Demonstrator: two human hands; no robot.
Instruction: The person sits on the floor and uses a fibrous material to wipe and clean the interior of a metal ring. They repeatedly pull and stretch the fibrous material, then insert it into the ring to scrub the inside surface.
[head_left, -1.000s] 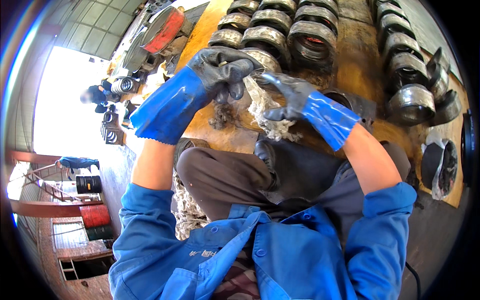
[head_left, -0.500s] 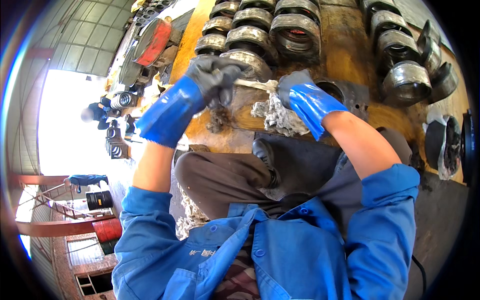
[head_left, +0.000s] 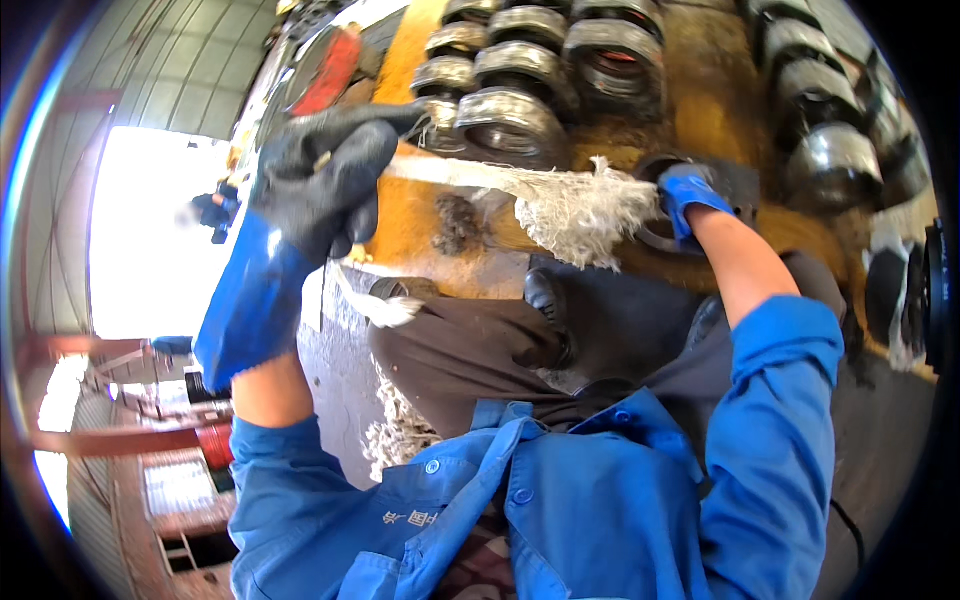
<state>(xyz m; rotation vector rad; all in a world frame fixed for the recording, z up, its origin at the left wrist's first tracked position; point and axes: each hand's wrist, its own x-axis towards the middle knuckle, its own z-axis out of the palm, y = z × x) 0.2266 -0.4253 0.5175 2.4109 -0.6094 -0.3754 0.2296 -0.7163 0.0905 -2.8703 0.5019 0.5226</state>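
A long off-white hank of cotton waste [head_left: 590, 205] stretches across in front of me, a thin strand on the left and a frayed tuft on the right. My left hand [head_left: 325, 180], in a black and blue rubber glove, is closed around the thin end. A loose white tail [head_left: 385, 305] hangs below that fist. My right hand [head_left: 690, 195], gloved in blue, is closed at the tuft's far end, its fingers largely hidden. Just beyond the right hand is a dark metal plate with a round hole [head_left: 735, 185].
Rows of metal rings [head_left: 510, 120] stand on the oily wooden bench, and more rings [head_left: 835, 165] stand at the far right. A dark clump [head_left: 457, 222] lies on the bench edge. More cotton waste [head_left: 395, 430] lies by my left knee. Another person [head_left: 212, 212] is far left.
My hands have moved apart, the left one leftward and nearer, the right one to the right. The cotton waste between them is pulled out longer, and a white tail now hangs under my left hand.
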